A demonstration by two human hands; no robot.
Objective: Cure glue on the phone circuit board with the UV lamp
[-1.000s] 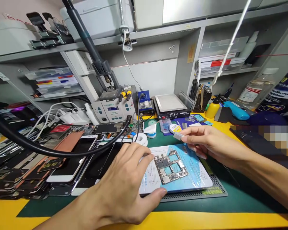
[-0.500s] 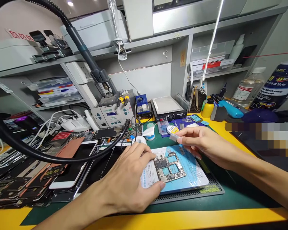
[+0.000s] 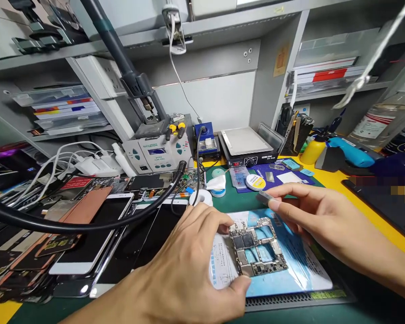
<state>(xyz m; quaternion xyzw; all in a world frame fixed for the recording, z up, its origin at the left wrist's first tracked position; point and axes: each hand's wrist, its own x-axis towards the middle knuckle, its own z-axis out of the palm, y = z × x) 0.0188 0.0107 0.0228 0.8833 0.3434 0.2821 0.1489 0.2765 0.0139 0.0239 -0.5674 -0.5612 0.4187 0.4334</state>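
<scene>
A phone circuit board (image 3: pixel 245 240) with cut-out openings lies over a blue and white box (image 3: pixel 290 281) wrapped in clear film. My left hand (image 3: pixel 192 261) grips the board at its left end, index finger at the upper corner and thumb at the lower one. My right hand (image 3: pixel 307 209) is above the box's far right part, apart from the board. Between its thumb and forefinger is a small flat grey piece (image 3: pixel 266 197), whose kind I cannot make out. The other right fingers are curled and partly hidden.
To the left lie several phones (image 3: pixel 84 243) and stacked phone parts (image 3: pixel 27 252). A black hose (image 3: pixel 121 225) crosses in front of them. Behind stand a hot air station (image 3: pixel 158 155) and a heating plate (image 3: pixel 246 144). A round tin (image 3: pixel 255 182) is beyond my right hand.
The view has come closer and shifted, so the hands and board look larger and further right. Both hands keep their holds; the grey piece now looks darker.
</scene>
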